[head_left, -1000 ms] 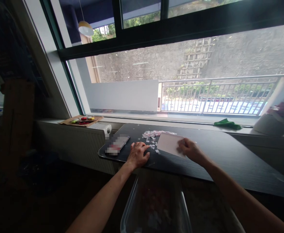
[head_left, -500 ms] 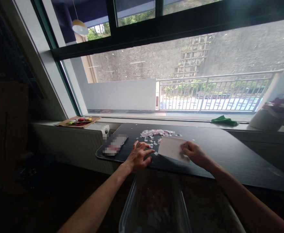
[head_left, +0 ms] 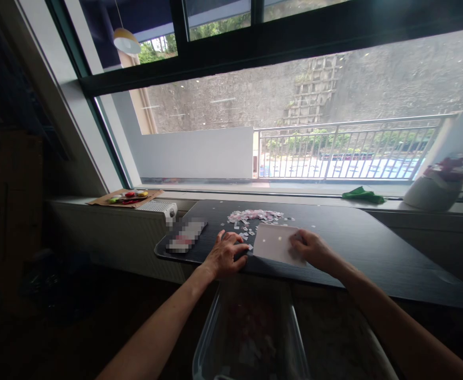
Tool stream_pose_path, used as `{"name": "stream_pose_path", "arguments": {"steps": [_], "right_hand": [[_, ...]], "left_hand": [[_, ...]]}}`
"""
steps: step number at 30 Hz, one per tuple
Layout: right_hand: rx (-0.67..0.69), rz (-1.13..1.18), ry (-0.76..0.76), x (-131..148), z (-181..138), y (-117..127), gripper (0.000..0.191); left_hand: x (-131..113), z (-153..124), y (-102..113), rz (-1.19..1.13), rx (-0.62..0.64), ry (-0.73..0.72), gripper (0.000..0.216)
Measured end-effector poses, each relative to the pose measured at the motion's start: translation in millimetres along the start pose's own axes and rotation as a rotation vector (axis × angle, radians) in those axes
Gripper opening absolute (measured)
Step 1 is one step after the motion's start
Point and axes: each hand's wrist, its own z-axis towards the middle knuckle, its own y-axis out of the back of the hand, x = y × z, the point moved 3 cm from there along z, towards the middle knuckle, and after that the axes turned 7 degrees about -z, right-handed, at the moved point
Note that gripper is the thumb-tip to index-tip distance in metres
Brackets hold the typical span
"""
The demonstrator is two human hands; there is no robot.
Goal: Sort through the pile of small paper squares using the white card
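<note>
My right hand (head_left: 310, 249) grips the right side of a flat white card-like sheet (head_left: 273, 243), tilted low over the dark table (head_left: 342, 237). Near the table's front edge, my left hand (head_left: 227, 254) rests with its fingers apart and holds nothing. A loose paper piece lies close to its fingertips, left of the sheet. Behind both hands spreads a pile of small white and pinkish paper pieces (head_left: 255, 215), with stray bits around it. Below the table edge stands a clear plastic bin (head_left: 205, 332) with similar pieces inside, dimly lit.
A blurred-out phone-like object (head_left: 187, 236) lies at the table's left end. On the sill are a board with colourful items (head_left: 126, 197), a green cloth (head_left: 363, 195) and a pale rounded pot (head_left: 433, 190). A radiator (head_left: 108, 232) stands below the sill at left.
The white sheet and my right hand have shifted slightly left, and the sheet's tilt has changed a little. Light spots now show on the sheet. My left hand stays nearly in place.
</note>
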Motion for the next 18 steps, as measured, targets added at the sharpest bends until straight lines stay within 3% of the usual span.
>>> {"name": "stream_pose_path", "arguments": {"steps": [4,11,13,18], "right_hand": [[-0.008,-0.047,-0.001,8.2,1.0,2.2,0.032],[-0.034,-0.125,-0.023,21.8,12.3,-5.2,0.030],[-0.043,-0.142,-0.063,8.0,2.0,12.0,0.028],[-0.005,-0.125,-0.164,-49.2,-41.8,84.3,0.017]], "left_hand": [[1.8,-0.2,0.4,-0.010,-0.054,0.023,0.033],[1.7,-2.2,2.7,-0.011,-0.131,0.038,0.018],[1.4,-2.2,3.0,-0.013,-0.148,0.046,0.016],[1.8,-0.8,4.4,-0.040,-0.196,0.076,0.016]]}}
